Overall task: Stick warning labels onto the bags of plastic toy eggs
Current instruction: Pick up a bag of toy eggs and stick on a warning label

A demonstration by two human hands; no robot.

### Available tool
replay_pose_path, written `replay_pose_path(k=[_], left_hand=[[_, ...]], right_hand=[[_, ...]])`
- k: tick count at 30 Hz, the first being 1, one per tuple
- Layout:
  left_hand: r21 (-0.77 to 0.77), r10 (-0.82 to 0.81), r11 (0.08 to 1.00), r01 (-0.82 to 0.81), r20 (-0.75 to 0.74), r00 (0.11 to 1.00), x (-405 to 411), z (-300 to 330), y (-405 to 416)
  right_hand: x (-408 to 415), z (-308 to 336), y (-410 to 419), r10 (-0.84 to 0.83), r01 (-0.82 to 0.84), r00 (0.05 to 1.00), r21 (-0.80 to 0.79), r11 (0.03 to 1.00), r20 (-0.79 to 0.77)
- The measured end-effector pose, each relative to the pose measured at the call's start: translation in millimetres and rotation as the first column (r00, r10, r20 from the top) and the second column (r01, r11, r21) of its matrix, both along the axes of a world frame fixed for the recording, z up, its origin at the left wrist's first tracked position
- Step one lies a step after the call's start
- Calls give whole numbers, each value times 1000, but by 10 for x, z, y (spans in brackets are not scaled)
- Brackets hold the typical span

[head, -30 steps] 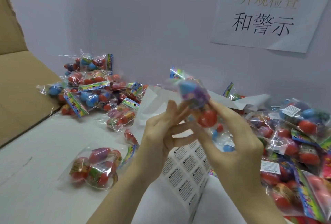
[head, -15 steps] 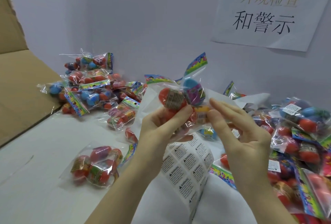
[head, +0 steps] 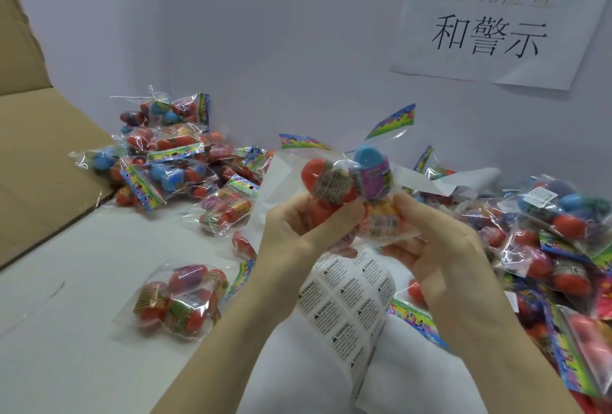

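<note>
A single wide-angle view from the person's head looks forward and down across the white table toward the wall, where a paper sign hangs at upper right. It sits close: both forearms rise from the bottom edge, and the left hand and right hand meet near the frame's centre. A cardboard flap fills the left edge.

Two hands, left hand and right hand, share one bag of eggs. One label sheet lies below them; one lone bag left; bag heaps beyond counting either side.
</note>
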State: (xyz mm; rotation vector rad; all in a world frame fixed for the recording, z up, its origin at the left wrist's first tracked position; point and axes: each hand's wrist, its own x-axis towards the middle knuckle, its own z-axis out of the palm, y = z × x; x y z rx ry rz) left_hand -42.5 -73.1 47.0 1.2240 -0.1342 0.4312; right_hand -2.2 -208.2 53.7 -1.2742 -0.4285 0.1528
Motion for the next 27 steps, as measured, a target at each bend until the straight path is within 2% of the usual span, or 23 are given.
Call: replay_pose_path(k=[2, 4, 6, 8, 9, 11, 13, 15, 17, 19, 20, 22, 23, 25, 27], left_hand=[[-7, 21, 1000, -21, 8, 1000, 1, 4, -16], [53, 123, 991, -126, 49, 991, 15, -15, -51], [172, 325, 927, -334, 81, 942, 33, -55, -75], [201, 473, 856, -477, 73, 878, 26, -58, -79], [195, 472, 859, -474, 59, 880, 23, -52, -82], [198, 330, 924, -326, 15, 944, 12, -36, -89], [182, 103, 979, -95, -39, 994, -4, -29, -106], [52, -19, 998, 21, -52, 998, -9, -14, -96], [-126, 58, 990, -69, -88, 994, 13, 10, -31], [-257, 226, 935, -246, -105, 968, 41, 19, 73], [-302, 283, 905, -299, -96, 954, 42, 29, 122], [-379, 312, 871, -314, -68, 948, 26, 56, 204], [-415, 293, 863, -288, -53, 954, 8, 74, 237], [-469, 249, 850, -239, -43, 968, -19, 93, 299], [-469, 226, 854, -224, -53, 973, -35, 95, 368]], right_hand=[[1, 2, 4, 51, -51, 998, 12, 999, -41], [-18, 8, 23, 0, 1, 1000, 94, 996, -9], [-44, 12, 45, -141, 132, 989, 185, 974, 34], [-54, -6, 61, -364, 341, 927, 206, 917, 87], [-60, -24, 71, -457, 429, 879, 196, 882, 137], [-82, -49, 99, -542, 522, 799, 148, 840, 260], [-122, -87, 134, -466, 487, 775, 66, 871, 427], [-162, -105, 166, -273, 322, 803, -1, 947, 531], [-162, -86, 159, -157, 150, 873, 52, 987, 461], [-108, -105, 117, -215, 191, 902, 100, 976, 374], [-62, -130, 104, -273, 281, 888, 34, 959, 370], [5, -182, 103, -288, 399, 874, -240, 885, 391], [23, -206, 114, -233, 377, 896, -371, 849, 377], [33, -255, 160, -105, 242, 956, -532, 811, 275], [28, -284, 188, -15, 110, 984, -535, 838, 178]])
